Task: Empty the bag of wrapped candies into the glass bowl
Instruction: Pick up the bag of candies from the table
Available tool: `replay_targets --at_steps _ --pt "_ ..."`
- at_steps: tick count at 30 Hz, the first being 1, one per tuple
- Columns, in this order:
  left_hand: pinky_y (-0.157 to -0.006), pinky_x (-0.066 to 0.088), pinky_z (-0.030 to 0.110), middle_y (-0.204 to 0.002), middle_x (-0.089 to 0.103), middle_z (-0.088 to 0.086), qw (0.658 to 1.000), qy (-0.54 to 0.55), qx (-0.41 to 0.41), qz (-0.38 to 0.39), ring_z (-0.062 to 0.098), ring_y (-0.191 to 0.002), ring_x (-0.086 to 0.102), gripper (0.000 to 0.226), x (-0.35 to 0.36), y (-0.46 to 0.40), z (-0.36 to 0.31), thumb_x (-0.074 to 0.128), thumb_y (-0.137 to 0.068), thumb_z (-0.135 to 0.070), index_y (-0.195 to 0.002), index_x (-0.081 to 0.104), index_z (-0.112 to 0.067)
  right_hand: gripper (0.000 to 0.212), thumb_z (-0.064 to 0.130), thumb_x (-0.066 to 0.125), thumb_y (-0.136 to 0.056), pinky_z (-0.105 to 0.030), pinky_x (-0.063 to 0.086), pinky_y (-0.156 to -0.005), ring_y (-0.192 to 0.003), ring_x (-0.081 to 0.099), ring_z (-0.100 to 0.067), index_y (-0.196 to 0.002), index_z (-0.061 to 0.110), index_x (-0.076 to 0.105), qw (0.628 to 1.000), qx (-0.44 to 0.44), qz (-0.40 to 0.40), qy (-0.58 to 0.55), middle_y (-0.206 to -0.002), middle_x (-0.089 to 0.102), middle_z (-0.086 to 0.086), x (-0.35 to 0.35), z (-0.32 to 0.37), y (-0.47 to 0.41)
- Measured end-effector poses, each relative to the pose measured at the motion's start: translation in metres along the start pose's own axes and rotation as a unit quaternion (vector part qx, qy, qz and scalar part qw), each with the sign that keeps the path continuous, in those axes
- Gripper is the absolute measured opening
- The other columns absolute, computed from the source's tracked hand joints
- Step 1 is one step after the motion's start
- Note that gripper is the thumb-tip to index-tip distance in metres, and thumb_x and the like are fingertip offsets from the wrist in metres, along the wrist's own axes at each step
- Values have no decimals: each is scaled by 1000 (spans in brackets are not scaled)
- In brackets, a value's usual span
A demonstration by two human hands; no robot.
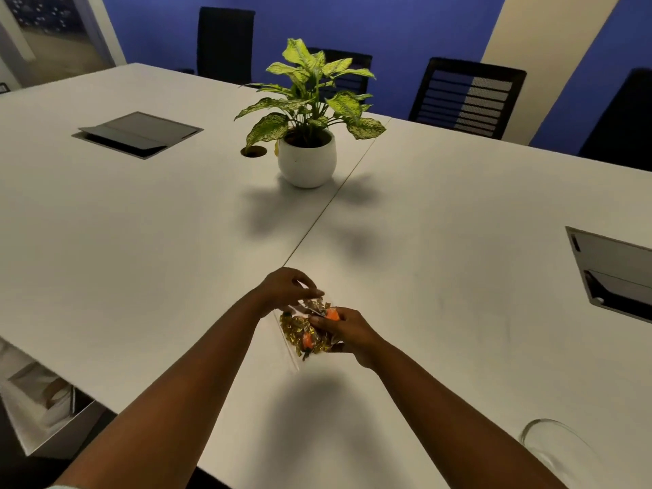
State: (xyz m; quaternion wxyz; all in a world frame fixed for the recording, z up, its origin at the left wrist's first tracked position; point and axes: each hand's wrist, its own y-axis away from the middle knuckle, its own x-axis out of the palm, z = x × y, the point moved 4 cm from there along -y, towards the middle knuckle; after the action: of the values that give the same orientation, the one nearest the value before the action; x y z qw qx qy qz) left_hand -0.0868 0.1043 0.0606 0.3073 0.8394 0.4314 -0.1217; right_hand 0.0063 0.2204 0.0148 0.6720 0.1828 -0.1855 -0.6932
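A clear plastic bag of candies (pixel 303 333), wrapped in gold and orange, is held just above the white table in the middle of the view. My left hand (pixel 287 287) pinches the bag's top edge from the far side. My right hand (pixel 344 330) grips the bag's right side, with fingers closed around it. The glass bowl (pixel 554 450) stands at the lower right near the table's front edge, well apart from both hands, and is partly cut off by the frame.
A potted plant in a white pot (pixel 307 160) stands at the table's centre, beyond the hands. Cable hatches sit at the far left (pixel 137 134) and right edge (pixel 614 273). Black chairs (pixel 465 97) line the far side.
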Motion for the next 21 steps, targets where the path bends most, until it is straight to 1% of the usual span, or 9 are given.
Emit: replay_targets --at_steps 2,4,5,9,12,14,17,19,21 --pt "-58 51 22 -76 68 -1 998 65 13 -8 10 -69 65 18 -2 -2 -12 70 -80 -31 -89 67 -16 22 27 68 -82 -23 54 -63 -83 64 -14 -101 18 61 999 -6 -24 -46 -102 65 -7 -14 5 6" --pt "-61 49 24 -82 68 2 994 109 17 -23 12 -74 65 26 -5 -3 -21 64 -84 -36 -95 67 -12 24 26 67 -83 -25 53 -63 -87 63 -17 -103 16 61 994 -8 -57 -94 -100 65 -5 -29 7 12" --pt "-61 50 24 -85 68 3 991 129 14 -24 14 -76 64 27 -4 -3 -24 62 -85 -38 -92 66 -12 24 25 67 -83 -26 53 -63 -90 62 -20 -104 16 61 990 -9 -73 -120 -100 65 -5 -36 8 16" --pt "-51 56 25 -85 68 6 987 156 -29 39 20 -76 66 29 18 0 -36 63 -82 -42 -82 66 -13 18 23 67 -83 -27 51 -62 -81 62 -17 -99 16 63 972 -16 -132 -195 -90 67 -2 -65 9 31" --pt "-46 56 23 -80 69 7 983 151 -41 101 17 -65 70 24 45 3 -50 70 -79 -33 -80 67 -9 13 22 67 -82 -27 50 -62 -77 62 -16 -93 15 64 957 -13 -173 -231 -85 67 -3 -86 6 44" --pt "-45 56 21 -76 69 7 982 149 -25 110 11 -51 70 13 60 4 -60 70 -81 -19 -77 67 -7 7 23 67 -82 -27 50 -62 -76 62 -17 -84 17 65 951 -7 -192 -243 -84 67 -3 -96 1 52" --pt "-43 56 17 -74 67 10 987 131 -7 91 6 -40 66 6 78 3 -74 65 -83 -5 -78 67 -3 9 24 68 -82 -29 51 -63 -76 62 -18 -84 17 64 946 4 -204 -251 -84 67 -5 -109 -6 65" --pt "-41 55 17 -70 66 10 992 98 1 76 6 -37 64 11 90 4 -83 65 -83 -3 -89 69 5 10 25 67 -82 -31 52 -64 -77 62 -19 -86 16 63 945 17 -208 -253 -85 66 -5 -116 -13 74" --pt "-39 53 17 -63 64 9 998 46 18 45 4 -32 60 16 99 4 -90 67 -81 -4 -92 71 8 16 26 66 -83 -35 53 -67 -82 62 -21 -92 13 62 944 35 -215 -249 -90 65 -7 -121 -19 82"
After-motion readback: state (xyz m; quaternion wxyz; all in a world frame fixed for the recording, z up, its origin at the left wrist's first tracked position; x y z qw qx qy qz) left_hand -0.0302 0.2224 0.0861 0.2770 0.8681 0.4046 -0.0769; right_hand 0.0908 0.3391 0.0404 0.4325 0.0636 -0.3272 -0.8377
